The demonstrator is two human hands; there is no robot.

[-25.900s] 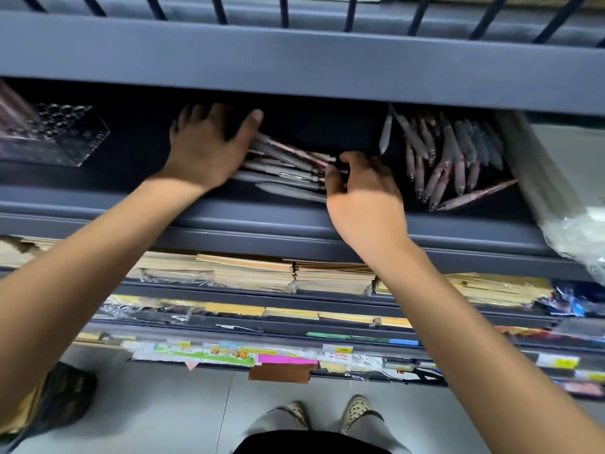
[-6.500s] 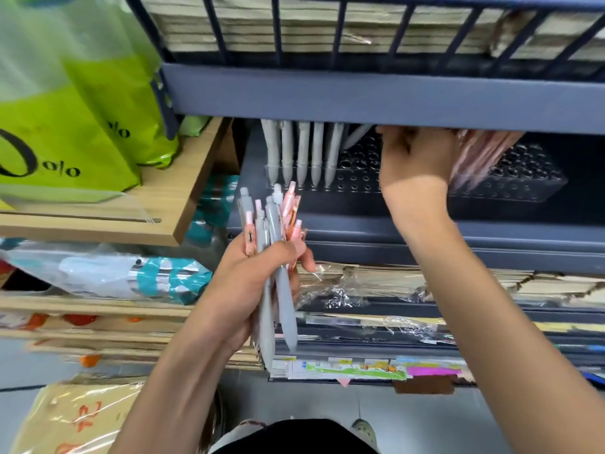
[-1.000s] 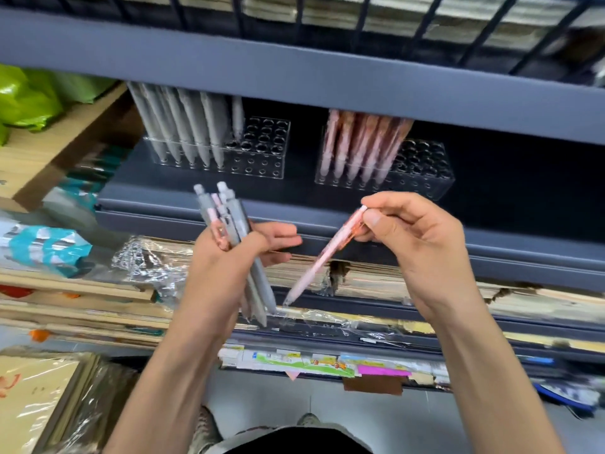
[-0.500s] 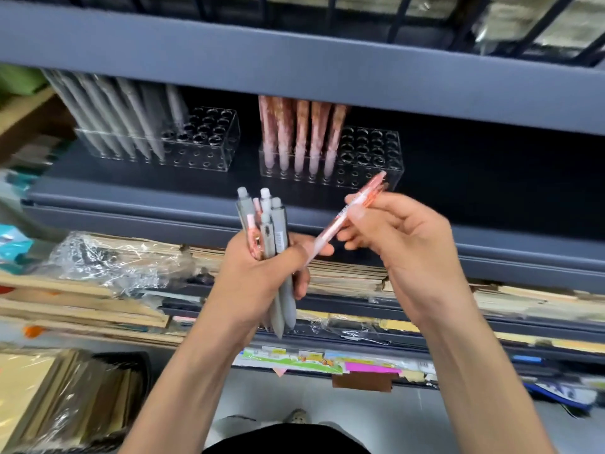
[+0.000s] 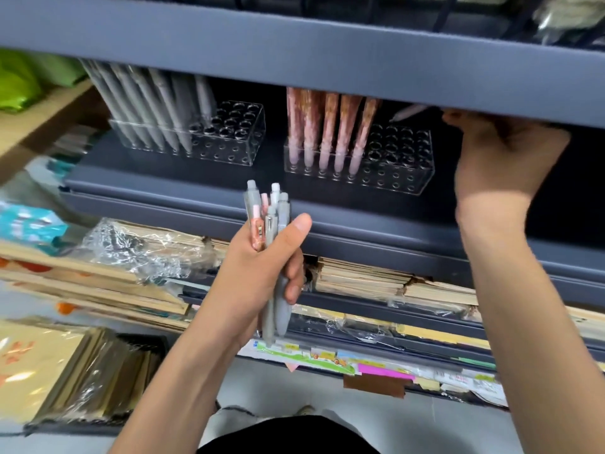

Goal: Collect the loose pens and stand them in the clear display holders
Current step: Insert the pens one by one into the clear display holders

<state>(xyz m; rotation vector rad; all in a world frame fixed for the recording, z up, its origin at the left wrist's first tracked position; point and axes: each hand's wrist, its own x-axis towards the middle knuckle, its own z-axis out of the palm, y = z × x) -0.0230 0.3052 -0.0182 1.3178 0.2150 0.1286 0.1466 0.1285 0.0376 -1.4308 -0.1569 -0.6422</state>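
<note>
Head view: my left hand (image 5: 258, 270) is curled tight around a bundle of pens (image 5: 270, 224), mostly grey with some pink, clicker ends up, in front of the shelf (image 5: 196, 204) and its front edge. They look light, stiff and smooth-barrelled, apt to slide on one another, so I'd draw each out by its upper end. My right hand (image 5: 501, 158) is raised near the shelf's right end with its fingertips hidden behind the upper beam (image 5: 294, 54). A pale pen tip (image 5: 409, 112) pokes out just beside it, and I cannot tell whether the fingers hold it. The right holder (image 5: 402, 178) has pink pens (image 5: 327, 132) along its left side; the left holder (image 5: 235, 139) carries grey pens (image 5: 154, 109). That low beam crowds the holes from above.
</note>
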